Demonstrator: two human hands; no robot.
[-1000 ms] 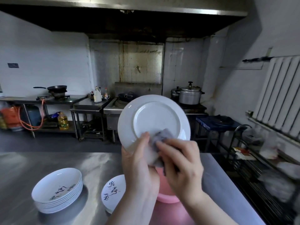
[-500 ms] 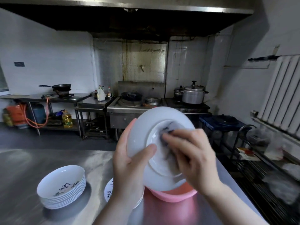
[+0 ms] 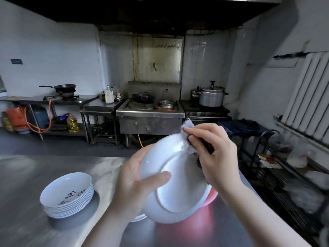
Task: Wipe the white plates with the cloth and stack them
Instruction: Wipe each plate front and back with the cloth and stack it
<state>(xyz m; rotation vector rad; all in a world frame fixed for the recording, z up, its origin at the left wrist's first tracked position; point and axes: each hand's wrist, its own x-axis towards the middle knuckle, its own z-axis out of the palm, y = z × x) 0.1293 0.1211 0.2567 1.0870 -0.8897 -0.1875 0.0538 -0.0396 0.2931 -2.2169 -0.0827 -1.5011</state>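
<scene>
Steel desk (image 3: 44,175) fills the foreground, brushed and dull, reflecting a pink glow near its right side. Commercial kitchen behind: dark extraction hood (image 3: 142,15) overhead, white walls, a steel wok range (image 3: 150,113) against the back wall, a pressure cooker (image 3: 211,96) to its right, a black pan (image 3: 65,87) on a side bench at left, a white radiator (image 3: 308,97) on the right wall. On the desk at left, a stack of white plates (image 3: 68,195) with dark brush markings inside the top one. Held above the desk's right part, a white plate (image 3: 170,177), underside and foot ring toward the camera, tilted so the rim runs from upper right down to lower left; seen as an oval, long axis on that diagonal. Below it, a pink basin (image 3: 212,194), mostly hidden, and the rim of another plate (image 3: 138,218) on the desk under the left forearm. Left hand (image 3: 135,182) grips the plate's left edge, thumb curled across the underside, remaining fingers behind and out of sight. Right hand (image 3: 215,154) at the upper rim, fingers bent and pinching a pale grey cloth (image 3: 187,138) against the plate's edge, a corner of the cloth sticking up above the fingertips.
</scene>
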